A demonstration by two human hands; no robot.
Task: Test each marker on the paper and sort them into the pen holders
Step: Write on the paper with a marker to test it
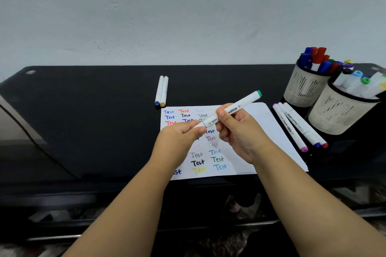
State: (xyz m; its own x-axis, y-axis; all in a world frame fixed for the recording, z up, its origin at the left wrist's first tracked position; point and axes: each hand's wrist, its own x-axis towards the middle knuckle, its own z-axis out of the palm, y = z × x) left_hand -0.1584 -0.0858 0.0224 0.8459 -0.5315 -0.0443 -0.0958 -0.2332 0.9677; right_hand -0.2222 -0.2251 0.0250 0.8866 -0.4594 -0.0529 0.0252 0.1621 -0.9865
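Both hands hold one white marker (pixel 242 104) with a green end cap above the paper (pixel 259 129). My right hand (pixel 236 129) grips its middle, and my left hand (pixel 181 133) pinches its near end, hiding the cap or tip there. The sheet carries many coloured "Test" words. Two white markers (pixel 161 91) lie side by side beyond the paper. Three more markers (pixel 298 127) lie at the paper's right edge. At the right stand two beige mesh pen holders: the far one (pixel 302 87) and the near one (pixel 338 115), each holding several markers.
The black table (pixel 94 115) runs to a grey wall behind. Its front edge lies just under my forearms. A dark cable or edge crosses the far left side.
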